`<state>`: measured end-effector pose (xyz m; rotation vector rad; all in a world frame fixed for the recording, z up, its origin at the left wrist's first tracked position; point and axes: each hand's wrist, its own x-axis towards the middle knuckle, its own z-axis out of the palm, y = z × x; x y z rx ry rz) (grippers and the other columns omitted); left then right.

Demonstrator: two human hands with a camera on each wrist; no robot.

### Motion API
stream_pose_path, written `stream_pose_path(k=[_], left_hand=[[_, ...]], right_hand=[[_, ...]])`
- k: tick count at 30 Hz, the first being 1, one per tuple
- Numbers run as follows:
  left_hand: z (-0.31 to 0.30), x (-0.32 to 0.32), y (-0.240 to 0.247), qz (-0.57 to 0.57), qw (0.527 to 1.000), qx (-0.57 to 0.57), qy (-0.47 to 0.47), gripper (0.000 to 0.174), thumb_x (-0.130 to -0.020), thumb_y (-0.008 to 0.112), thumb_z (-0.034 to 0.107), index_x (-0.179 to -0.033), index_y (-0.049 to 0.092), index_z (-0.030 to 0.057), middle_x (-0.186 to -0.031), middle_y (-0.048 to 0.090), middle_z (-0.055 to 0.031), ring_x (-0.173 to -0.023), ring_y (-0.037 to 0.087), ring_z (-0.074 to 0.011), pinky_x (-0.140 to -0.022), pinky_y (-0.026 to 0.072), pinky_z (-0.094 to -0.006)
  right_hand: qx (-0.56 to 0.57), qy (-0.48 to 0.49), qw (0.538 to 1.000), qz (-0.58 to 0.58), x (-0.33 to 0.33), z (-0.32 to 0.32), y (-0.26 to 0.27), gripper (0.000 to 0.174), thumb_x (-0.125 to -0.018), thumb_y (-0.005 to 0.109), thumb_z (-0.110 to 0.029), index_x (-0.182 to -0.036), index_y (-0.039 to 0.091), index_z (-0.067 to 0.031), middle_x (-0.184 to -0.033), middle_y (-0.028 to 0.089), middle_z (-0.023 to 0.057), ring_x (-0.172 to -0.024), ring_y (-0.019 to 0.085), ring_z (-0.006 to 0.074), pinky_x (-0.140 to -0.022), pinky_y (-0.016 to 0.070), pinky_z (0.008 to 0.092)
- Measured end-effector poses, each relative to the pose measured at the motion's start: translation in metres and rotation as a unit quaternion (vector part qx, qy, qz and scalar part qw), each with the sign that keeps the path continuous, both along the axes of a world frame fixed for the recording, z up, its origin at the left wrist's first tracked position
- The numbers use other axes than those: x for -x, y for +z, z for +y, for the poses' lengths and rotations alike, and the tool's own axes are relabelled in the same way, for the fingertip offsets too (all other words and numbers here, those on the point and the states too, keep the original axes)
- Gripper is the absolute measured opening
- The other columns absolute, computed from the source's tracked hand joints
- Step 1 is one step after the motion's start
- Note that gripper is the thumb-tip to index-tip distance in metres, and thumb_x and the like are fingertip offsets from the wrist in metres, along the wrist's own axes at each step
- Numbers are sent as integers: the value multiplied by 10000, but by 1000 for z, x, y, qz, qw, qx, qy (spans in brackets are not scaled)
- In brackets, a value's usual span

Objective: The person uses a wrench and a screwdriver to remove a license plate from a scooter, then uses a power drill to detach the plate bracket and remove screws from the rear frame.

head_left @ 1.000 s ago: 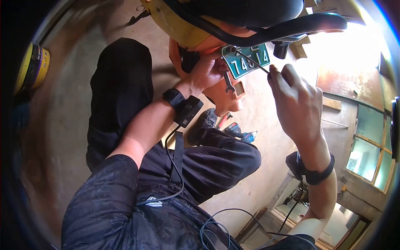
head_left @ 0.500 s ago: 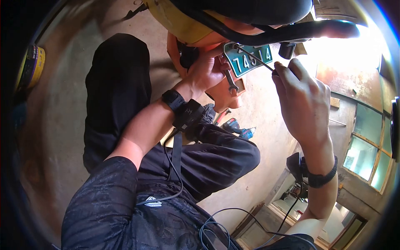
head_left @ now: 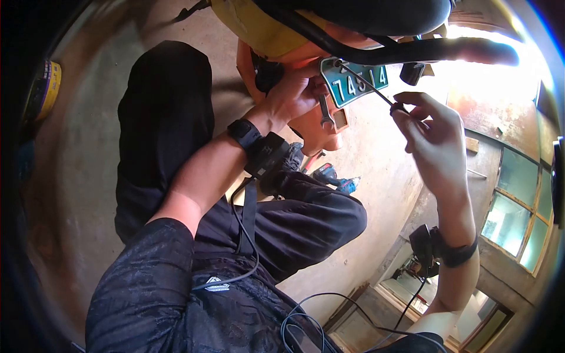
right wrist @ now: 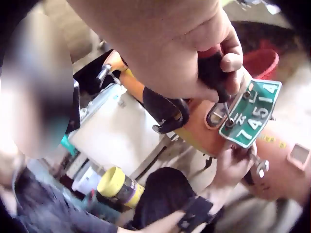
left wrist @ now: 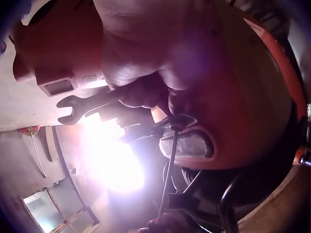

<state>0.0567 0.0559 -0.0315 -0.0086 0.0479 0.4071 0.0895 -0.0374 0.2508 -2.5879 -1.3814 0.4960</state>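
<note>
Green, with a pale rim and raised white characters, the number plate point(head_left: 353, 80) serves as the landmark; it is located at the orange body panel point(right wrist: 201, 127) of a vehicle. The characters 74514 are legible on it.

Right hand point(head_left: 438, 141): fingers closed on the handle of the screwdriver point(head_left: 369, 85), in the head view to the right of the plate. The handle is red and black; the thin metal shaft crosses the front of the plate at a slant. Its tip meets the fastener point(right wrist: 230, 124) in one corner of the plate. A second fastener point(right wrist: 247, 94) sits in the same face, near the adjacent corner.

Left hand point(head_left: 289, 100): fingers curled around the shank of the steel wrench point(head_left: 325, 113), directly beside the plate's edge. The wrench's open-ended head projects past the fingers, away from the plate. Whether the fingertips also touch the plate's back cannot be determined.

Surroundings, head view: the black tubular rail point(head_left: 412, 55) runs just above the plate, with the black seat point(head_left: 376, 16) beyond it. Below the plate, the blue power drill point(head_left: 336, 178) lies on the floor point(head_left: 376, 200). The yellow bucket point(head_left: 52, 91) stands well to the plate's left.
</note>
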Motion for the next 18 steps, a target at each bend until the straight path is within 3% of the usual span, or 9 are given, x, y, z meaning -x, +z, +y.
stream_pose_path(k=[1,3,8,10,11,12,15,17,18], left_hand=[[0,2,7,-1,1000,0,-2,233,-925,635,159,-1154,607,131,-1069,673,-19,-957,622,-116,-806,504,-279],[0,7,22,46,999,12,14,143,-889,688,159,-1026,652,135,-856,671,39,-743,568,-45,-641,407,-203],[0,3,11,8,1000,-4,18,147,-906,674,176,-1046,644,139,-860,669,48,-734,565,-31,-611,396,-181],[3,7,13,-20,1000,-10,17,237,-916,637,120,-1149,591,132,-1053,662,1,-915,621,-98,-731,479,-245],[1,10,26,24,999,-14,32,181,-906,667,157,-1082,645,119,-868,667,41,-722,556,-31,-610,400,-182],[2,10,26,23,999,-15,34,181,-906,667,157,-1082,645,119,-868,667,41,-722,556,-31,-610,400,-182],[2,4,10,29,999,-6,23,190,-903,670,149,-1088,649,111,-855,661,39,-711,543,-38,-610,401,-191],[5,4,0,-33,999,-11,7,265,-914,642,113,-1173,588,130,-1101,663,-7,-1003,629,-116,-819,516,-276],[4,2,-4,-33,999,-10,8,265,-914,642,113,-1173,588,130,-1101,663,-7,-1003,629,-116,-819,516,-276]], right_hand=[[15,-81,995,59,3,4,5,233,-885,655,-136,-1088,671,-23,-779,597,36,-595,589,72,-471,398,189],[10,-193,963,185,0,6,10,274,-891,648,-173,-1114,652,-12,-788,593,32,-565,565,51,-440,370,149],[16,-200,967,159,-3,3,7,310,-848,672,-144,-1125,621,-12,-824,606,46,-584,569,65,-473,400,172],[27,-41,999,19,-12,-4,-5,311,-803,696,-101,-1083,621,11,-836,620,55,-642,589,85,-558,455,211],[8,5,1000,-15,-12,-6,-6,268,-779,690,-64,-1023,626,27,-830,623,66,-693,605,106,-639,490,264],[7,6,1000,-16,-11,-7,-6,268,-779,690,-64,-1023,626,27,-830,623,66,-693,605,106,-639,490,264],[13,113,976,-186,8,0,7,163,-803,666,-64,-945,668,17,-862,644,164,-775,668,306,-664,514,366],[41,160,946,-280,17,-3,5,185,-801,665,-48,-973,670,20,-863,633,158,-777,662,308,-660,515,377],[67,206,903,-370,19,-4,3,209,-799,665,-32,-1001,672,23,-865,623,152,-778,657,309,-657,516,387]])
